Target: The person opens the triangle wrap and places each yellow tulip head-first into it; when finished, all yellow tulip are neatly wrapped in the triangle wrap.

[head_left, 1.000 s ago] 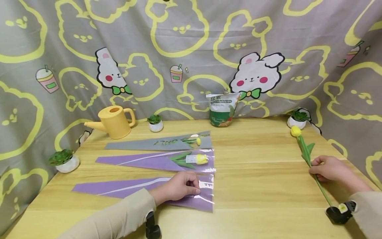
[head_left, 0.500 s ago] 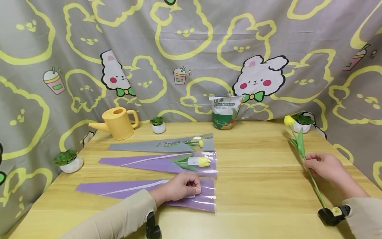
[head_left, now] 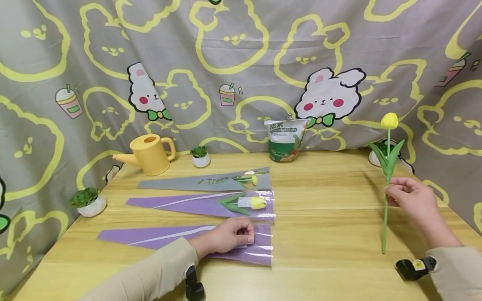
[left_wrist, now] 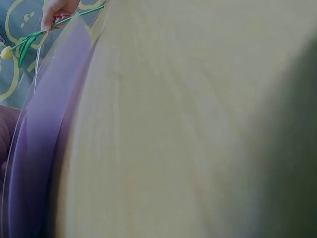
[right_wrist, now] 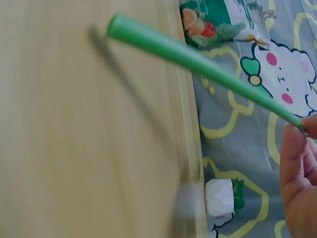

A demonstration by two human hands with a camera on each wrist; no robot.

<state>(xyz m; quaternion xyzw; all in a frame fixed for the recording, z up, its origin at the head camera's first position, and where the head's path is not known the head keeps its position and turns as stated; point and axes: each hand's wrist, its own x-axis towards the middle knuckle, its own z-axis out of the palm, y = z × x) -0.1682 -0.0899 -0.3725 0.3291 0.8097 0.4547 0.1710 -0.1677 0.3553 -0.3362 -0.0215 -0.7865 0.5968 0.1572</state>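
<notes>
My right hand (head_left: 412,200) pinches the green stem of a yellow tulip (head_left: 389,121) between thumb and fingers, above the table's right side. The tulip stands nearly upright, bloom on top, two leaves just above the fingers. In the right wrist view the stem's lower end (right_wrist: 148,40) points free over the wood. My left hand (head_left: 230,235), fingers curled, pinches the nearest purple flower sleeve (head_left: 150,240) near its wide right end. The left wrist view shows that sleeve (left_wrist: 47,114) bulging up from the table; the fingertips are mostly hidden there.
Behind it lie another purple sleeve (head_left: 188,202) and a grey sleeve (head_left: 180,182), each with a yellow tulip inside. A yellow watering can (head_left: 150,154), a green-white bag (head_left: 284,142) and small potted succulents (head_left: 90,205) stand along the table's edges, before a patterned curtain (head_left: 248,50).
My right hand has lifted the tulip off the table and tilted it upright, and its grip now sits just below the leaves. The left hand has stayed on the purple sleeve.
</notes>
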